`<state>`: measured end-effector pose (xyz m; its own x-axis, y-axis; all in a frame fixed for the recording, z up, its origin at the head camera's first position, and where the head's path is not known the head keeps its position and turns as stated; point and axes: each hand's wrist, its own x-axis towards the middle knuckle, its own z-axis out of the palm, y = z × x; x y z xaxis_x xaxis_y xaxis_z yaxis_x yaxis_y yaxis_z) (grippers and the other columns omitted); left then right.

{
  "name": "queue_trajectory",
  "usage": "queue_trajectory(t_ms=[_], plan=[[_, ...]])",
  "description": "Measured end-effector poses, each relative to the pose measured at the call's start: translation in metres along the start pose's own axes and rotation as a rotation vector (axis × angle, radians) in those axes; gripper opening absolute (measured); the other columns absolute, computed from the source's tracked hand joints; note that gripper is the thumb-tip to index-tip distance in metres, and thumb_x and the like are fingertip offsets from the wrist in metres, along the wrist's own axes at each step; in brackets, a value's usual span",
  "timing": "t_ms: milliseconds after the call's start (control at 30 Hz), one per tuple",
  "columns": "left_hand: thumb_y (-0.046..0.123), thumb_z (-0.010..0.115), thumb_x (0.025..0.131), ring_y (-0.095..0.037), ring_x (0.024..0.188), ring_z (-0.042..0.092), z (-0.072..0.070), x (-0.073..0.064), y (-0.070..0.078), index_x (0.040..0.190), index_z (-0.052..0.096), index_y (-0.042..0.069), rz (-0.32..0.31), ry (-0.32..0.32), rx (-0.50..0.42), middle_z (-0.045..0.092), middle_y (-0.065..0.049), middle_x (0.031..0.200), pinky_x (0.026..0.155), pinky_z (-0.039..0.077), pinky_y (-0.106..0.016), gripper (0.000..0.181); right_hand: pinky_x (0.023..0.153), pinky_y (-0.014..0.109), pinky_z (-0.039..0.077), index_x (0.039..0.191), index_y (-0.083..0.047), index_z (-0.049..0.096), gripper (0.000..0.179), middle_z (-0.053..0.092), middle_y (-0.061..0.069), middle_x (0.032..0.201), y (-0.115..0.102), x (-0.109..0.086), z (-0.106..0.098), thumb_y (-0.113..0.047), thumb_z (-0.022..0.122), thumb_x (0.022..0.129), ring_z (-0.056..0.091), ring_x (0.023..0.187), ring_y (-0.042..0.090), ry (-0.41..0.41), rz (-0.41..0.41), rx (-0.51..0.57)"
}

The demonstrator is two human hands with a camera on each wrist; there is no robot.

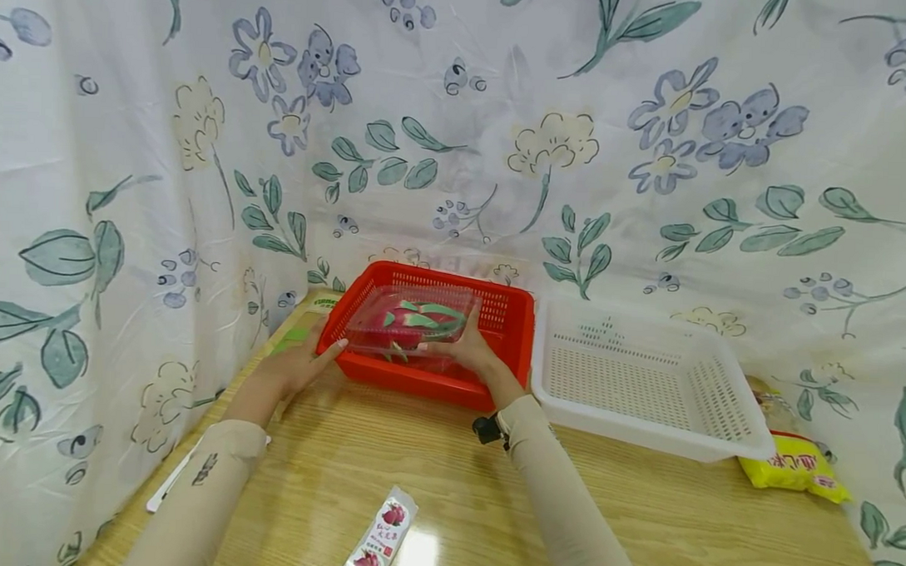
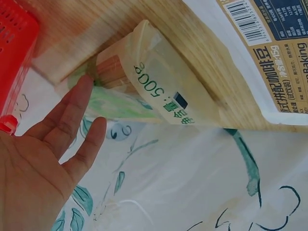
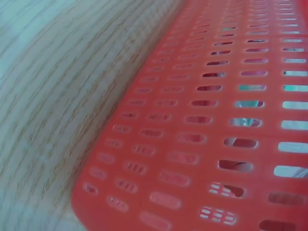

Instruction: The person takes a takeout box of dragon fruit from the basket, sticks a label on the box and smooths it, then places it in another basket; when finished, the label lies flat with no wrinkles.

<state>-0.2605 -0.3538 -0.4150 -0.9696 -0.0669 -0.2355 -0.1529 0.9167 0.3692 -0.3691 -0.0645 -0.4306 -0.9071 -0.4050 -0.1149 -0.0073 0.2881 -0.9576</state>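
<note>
A clear plastic box (image 1: pixel 361 330) with pink-and-green dragon fruit (image 1: pixel 410 316) showing through it sits tilted in the red basket (image 1: pixel 412 383). My right hand (image 1: pixel 466 343) grips the box at its right end, thumb along the near side. At the basket's left front corner is my left hand (image 1: pixel 300 365), thumb toward the box's left edge. The left wrist view shows its fingers (image 2: pixel 67 115) extended beside a clear 500 g food pack (image 2: pixel 154 77). Only the slotted red wall (image 3: pixel 192 120) fills the right wrist view; the right hand is hidden there.
A white slotted basket (image 1: pixel 643 427) stands right of the red one, with a yellow snack bag (image 1: pixel 794 471) beyond it. A dragon-fruit printed sachet (image 1: pixel 380 534) lies in front on the wooden table (image 1: pixel 319 461). A coffee-bean packet (image 2: pixel 269 62) lies left. Floral cloth (image 1: pixel 460 92) hangs behind.
</note>
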Motion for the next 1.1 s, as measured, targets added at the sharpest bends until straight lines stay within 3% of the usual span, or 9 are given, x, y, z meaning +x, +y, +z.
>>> queue_trajectory(t_ms=[200, 567, 667, 833, 933, 1100], plan=[[0.077, 0.014, 0.094, -0.049, 0.119, 0.054, 0.0, 0.0, 0.001, 0.158, -0.013, 0.013, -0.013, -0.009, 0.009, 0.04, -0.034, 0.146, 0.096, 0.044, -0.062, 0.095, 0.12, 0.052, 0.02, 0.156, -0.023, -0.023, 0.123, 0.034, 0.015, 0.154, -0.004, -0.002, -0.001, -0.025, 0.079, 0.086, 0.029, 0.144, 0.034, 0.023, -0.023, 0.081], [0.076, 0.013, 0.095, -0.045, 0.108, 0.059, -0.003, -0.002, 0.008, 0.158, -0.012, 0.013, -0.002, 0.001, 0.033, 0.044, -0.035, 0.143, 0.091, 0.048, -0.059, 0.093, 0.116, 0.051, 0.03, 0.159, -0.023, -0.008, 0.116, 0.047, 0.012, 0.146, -0.009, -0.002, -0.008, -0.02, 0.08, 0.084, 0.04, 0.136, 0.032, 0.069, -0.048, 0.161], [0.075, 0.014, 0.095, -0.042, 0.104, 0.061, -0.004, -0.003, 0.009, 0.158, -0.011, 0.012, -0.003, 0.0, 0.038, 0.046, -0.034, 0.141, 0.089, 0.049, -0.057, 0.092, 0.113, 0.053, 0.035, 0.159, -0.023, -0.009, 0.117, 0.04, 0.013, 0.151, -0.01, -0.004, -0.011, -0.019, 0.08, 0.084, 0.038, 0.137, 0.034, 0.074, -0.034, 0.173], [0.075, 0.014, 0.095, -0.047, 0.114, 0.058, -0.004, -0.005, 0.008, 0.159, -0.011, 0.013, -0.008, -0.003, 0.031, 0.042, -0.033, 0.146, 0.093, 0.046, -0.061, 0.093, 0.11, 0.055, 0.038, 0.158, -0.02, -0.015, 0.119, 0.019, 0.015, 0.162, -0.011, -0.009, -0.017, -0.023, 0.078, 0.085, 0.03, 0.143, 0.037, 0.08, -0.013, 0.178], [0.077, 0.012, 0.094, -0.05, 0.119, 0.055, -0.004, -0.005, 0.005, 0.159, -0.011, 0.012, -0.014, -0.007, 0.027, 0.039, -0.033, 0.148, 0.096, 0.044, -0.063, 0.094, 0.11, 0.056, 0.037, 0.158, -0.02, -0.015, 0.118, 0.013, 0.014, 0.164, -0.011, -0.011, -0.02, -0.025, 0.077, 0.086, 0.029, 0.144, 0.038, 0.079, -0.016, 0.176], [0.078, 0.012, 0.093, -0.05, 0.119, 0.054, -0.002, -0.004, 0.0, 0.158, -0.012, 0.013, -0.019, -0.003, 0.023, 0.039, -0.034, 0.148, 0.096, 0.044, -0.064, 0.095, 0.112, 0.053, 0.036, 0.159, -0.02, -0.014, 0.118, 0.015, 0.014, 0.163, -0.009, -0.013, -0.022, -0.025, 0.078, 0.085, 0.028, 0.145, 0.039, 0.089, -0.011, 0.183]])
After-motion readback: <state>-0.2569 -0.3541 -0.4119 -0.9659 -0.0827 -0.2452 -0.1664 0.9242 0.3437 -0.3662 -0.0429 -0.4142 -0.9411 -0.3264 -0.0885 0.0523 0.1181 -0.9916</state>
